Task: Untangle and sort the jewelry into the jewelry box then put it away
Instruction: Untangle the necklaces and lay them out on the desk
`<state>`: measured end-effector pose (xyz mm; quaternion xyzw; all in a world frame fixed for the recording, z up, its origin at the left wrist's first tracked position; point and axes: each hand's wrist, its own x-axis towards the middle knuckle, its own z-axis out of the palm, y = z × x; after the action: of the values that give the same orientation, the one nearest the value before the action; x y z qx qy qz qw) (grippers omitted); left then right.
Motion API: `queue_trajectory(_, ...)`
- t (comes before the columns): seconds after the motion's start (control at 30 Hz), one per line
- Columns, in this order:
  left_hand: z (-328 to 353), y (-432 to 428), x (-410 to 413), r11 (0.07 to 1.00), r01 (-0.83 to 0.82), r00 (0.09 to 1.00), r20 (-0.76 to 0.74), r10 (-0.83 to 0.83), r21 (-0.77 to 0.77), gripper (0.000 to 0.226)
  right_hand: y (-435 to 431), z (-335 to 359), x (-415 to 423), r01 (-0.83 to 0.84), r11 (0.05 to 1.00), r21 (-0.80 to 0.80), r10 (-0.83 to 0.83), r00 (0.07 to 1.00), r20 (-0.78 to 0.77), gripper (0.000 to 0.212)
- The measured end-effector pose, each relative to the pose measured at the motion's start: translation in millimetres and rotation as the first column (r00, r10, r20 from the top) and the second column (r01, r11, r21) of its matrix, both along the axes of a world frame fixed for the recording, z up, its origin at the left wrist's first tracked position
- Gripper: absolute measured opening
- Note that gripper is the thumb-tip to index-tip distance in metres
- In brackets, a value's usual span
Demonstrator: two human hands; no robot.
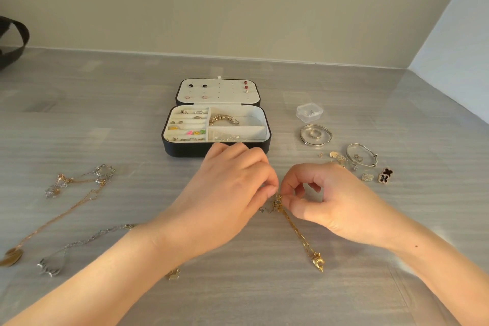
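Grey streaked tabletop (264, 296) meets a beige wall (238, 8), and on it our black jewelry box (185, 151) lies open, cream lining up, with a beaded bracelet (223, 119) in its far right compartment. Nearer us, our left hand (225, 198) and right hand (333, 204) meet, each thumb and forefinger pinching the knotted top of a gold chain (296, 230), whose pendant (318, 262) rests on the table. Tangled necklaces (76, 182) lie to the left; silver bangles (328, 133) and a clear plastic case (309, 112) to the right.

One gold chain (295, 230) in my grip — one jewelry box (190, 149), two silver bangles (315, 144) (357, 144), one clear tub (310, 113).
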<state>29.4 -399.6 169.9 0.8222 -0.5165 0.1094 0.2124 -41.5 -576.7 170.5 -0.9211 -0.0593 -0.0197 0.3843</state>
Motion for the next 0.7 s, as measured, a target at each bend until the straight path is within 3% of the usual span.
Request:
queue_trajectory(0.07, 1, 0, -2, 1.000, -0.005, 0.995, -0.098, 0.005, -0.004, 0.019, 1, 1, 0, -0.020, 1.000, 0.011, 0.020, 1.000, 0.014, 0.003)
queue_trajectory(0.13, 3, -2, -5, 0.999, -0.026, 0.956, -0.294, 0.014, -0.038, 0.015, 1, 3, -1, -0.046, 0.999, 0.009, 0.045, 0.998, 0.047, 0.002)
queue_trajectory(0.2, 7, -3, -7, 0.994, -0.080, 0.864, -0.502, 0.030, -0.077, 0.014, 1, 3, -1, -0.067, 0.998, -0.023, 0.069, 0.991, 0.113, 0.006)
queue_trajectory(0.33, 13, -2, -5, 0.977, -0.161, 0.639, -0.769, -0.002, -0.137, 0.013, 0, 4, -2, -0.062, 0.988, -0.143, 0.104, 0.945, 0.310, 0.010)
queue_trajectory(0.4, 15, -1, -5, 0.973, -0.173, 0.570, -0.821, -0.027, -0.152, 0.011, 1, 5, -2, -0.027, 0.981, -0.193, 0.099, 0.921, 0.376, 0.011)
queue_trajectory(0.53, 19, -1, -7, 0.972, -0.151, 0.513, -0.854, -0.081, -0.182, 0.011, 3, 6, -3, 0.014, 0.969, -0.247, 0.095, 0.901, 0.423, 0.010)
queue_trajectory(0.7, 18, -1, -6, 0.976, -0.126, 0.483, -0.871, -0.094, -0.175, 0.009, 4, 9, -4, 0.016, 0.999, -0.045, -0.002, 0.957, 0.292, 0.010)
